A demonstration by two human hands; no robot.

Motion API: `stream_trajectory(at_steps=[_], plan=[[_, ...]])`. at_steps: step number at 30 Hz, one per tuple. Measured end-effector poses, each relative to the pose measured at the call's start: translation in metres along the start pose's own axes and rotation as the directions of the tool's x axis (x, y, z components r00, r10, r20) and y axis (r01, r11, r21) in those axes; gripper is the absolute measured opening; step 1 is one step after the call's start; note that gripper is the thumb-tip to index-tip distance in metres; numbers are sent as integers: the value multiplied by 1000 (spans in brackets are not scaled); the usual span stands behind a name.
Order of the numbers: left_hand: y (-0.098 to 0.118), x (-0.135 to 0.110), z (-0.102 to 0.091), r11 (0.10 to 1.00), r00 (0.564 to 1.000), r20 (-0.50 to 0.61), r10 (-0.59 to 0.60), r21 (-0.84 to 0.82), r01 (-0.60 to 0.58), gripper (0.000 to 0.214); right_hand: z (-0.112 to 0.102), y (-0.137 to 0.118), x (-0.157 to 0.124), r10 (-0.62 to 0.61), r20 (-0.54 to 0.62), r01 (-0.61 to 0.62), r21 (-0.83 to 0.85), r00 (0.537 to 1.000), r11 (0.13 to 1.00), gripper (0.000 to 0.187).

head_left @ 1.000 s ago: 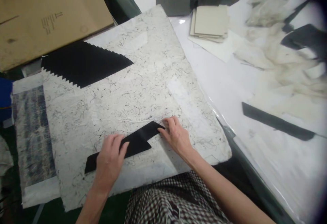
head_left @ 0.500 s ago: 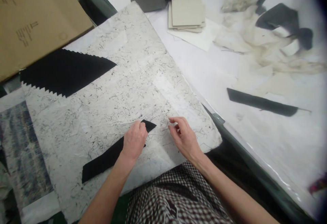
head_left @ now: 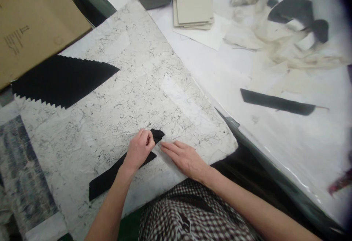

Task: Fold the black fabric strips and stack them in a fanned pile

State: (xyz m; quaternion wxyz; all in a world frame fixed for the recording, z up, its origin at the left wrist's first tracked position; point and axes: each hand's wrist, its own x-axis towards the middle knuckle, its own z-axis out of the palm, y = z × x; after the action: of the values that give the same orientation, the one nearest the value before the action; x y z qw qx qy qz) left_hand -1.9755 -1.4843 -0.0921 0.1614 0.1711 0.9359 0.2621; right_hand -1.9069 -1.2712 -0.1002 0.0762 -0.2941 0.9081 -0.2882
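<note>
A narrow black fabric strip (head_left: 106,183) lies slantwise on the marked white board (head_left: 132,87), near its front edge. My left hand (head_left: 139,149) is closed in a pinch on black fabric by the strip's right end, and a bunched, raised tip sticks out past the fingers. Part of the strip is hidden under that hand and forearm, so I cannot tell whether it is one piece or two layers. My right hand (head_left: 188,159) rests low over the board just right of the raised tip. Its fingers are stretched out together and hold nothing I can see.
A larger black fabric piece (head_left: 66,79) with zigzag edges lies at left, partly under a cardboard box (head_left: 35,24). Beyond the board are stacked beige cards (head_left: 195,8), a dark strip (head_left: 277,102) and crumpled pale scraps (head_left: 275,46). A blue-grey patterned panel (head_left: 26,164) borders the left.
My left hand has lifted and bunched the fabric's tip, baring a lower corner. My right hand has moved left, its curled fingers now straightened flat. The view has shifted slightly.
</note>
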Motion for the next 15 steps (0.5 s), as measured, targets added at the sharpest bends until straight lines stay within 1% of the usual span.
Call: stream_trajectory(at_steps=[4,6,7,8,9,11,12,13,15], plan=[[-3,3,-3,990,999,13,-38,-136,39,11,9,-3,6,16,42,-12,-91,999,996,38],[-8,4,-6,959,994,44,-98,-261,106,9,12,-4,6,34,64,-25,-132,997,991,39],[-12,4,-8,924,988,73,-138,-349,155,7,12,-5,6,41,78,-28,-155,996,988,39],[-17,3,-11,871,978,107,-179,-445,208,7,13,-6,6,48,93,-31,-179,994,983,39],[-22,1,-14,799,966,143,-217,-542,260,7,13,-7,6,55,107,-33,-202,993,979,39],[-36,-6,-21,602,941,167,-295,-732,319,9,14,-10,6,68,125,-37,-240,990,970,40],[-43,-11,-25,502,929,156,-337,-805,317,9,14,-11,6,73,130,-38,-254,989,966,40],[-52,-18,-28,421,916,131,-379,-857,297,10,14,-12,6,77,131,-39,-267,988,963,41],[-69,-35,-36,294,879,44,-474,-934,205,13,15,-13,7,82,135,-41,-284,987,958,42]])
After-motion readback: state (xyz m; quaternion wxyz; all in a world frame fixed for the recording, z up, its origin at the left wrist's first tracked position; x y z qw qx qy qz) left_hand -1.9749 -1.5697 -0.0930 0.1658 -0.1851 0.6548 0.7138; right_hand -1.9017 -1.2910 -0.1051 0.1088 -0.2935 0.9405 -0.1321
